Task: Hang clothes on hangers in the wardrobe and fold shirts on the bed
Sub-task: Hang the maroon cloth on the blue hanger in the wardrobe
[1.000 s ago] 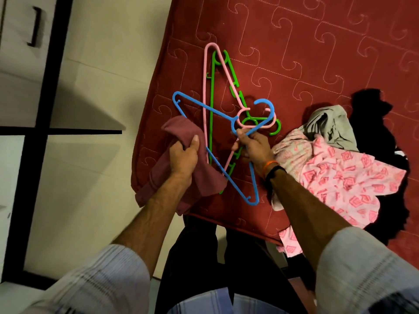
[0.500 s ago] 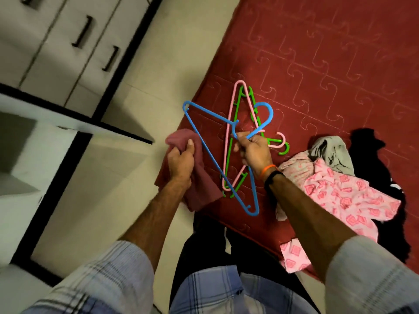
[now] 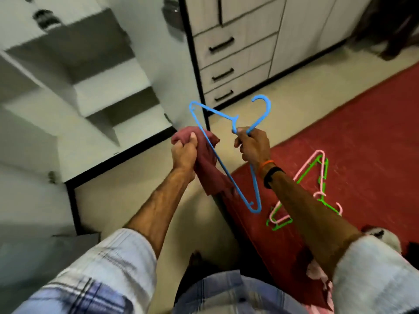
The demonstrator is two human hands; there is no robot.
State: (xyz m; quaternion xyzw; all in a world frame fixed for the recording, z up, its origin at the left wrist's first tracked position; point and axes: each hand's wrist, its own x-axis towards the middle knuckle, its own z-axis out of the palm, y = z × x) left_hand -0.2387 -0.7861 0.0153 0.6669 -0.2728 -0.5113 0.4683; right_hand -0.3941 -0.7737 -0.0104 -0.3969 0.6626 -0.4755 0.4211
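Now the right hand [image 3: 254, 147] grips the blue hanger [image 3: 221, 155] at its neck, fingers curled round the plastic just under the hook, which curves up above the knuckles. A second ago that hanger lay on the bed with the other two; it is now lifted clear, its long bar slanting from beyond the left fingertips down past the right wrist. The left hand [image 3: 183, 152] is closed tight on a bunch of the maroon cloth [image 3: 207, 164], thumb on top, and the cloth hangs below the fist, touching or just behind the hanger's bar; which, I cannot tell. Beyond the right forearm, the pink hanger [image 3: 301, 175] and green hanger [image 3: 323, 177] lie crossed on the red bed [image 3: 374, 137]. Ahead of both fists the view has swung to the open wardrobe [image 3: 102, 91] and drawers [image 3: 226, 64]. Judging by this, the picking-up is done; threading the cloth onto the hanger probably comes next, then hanging.
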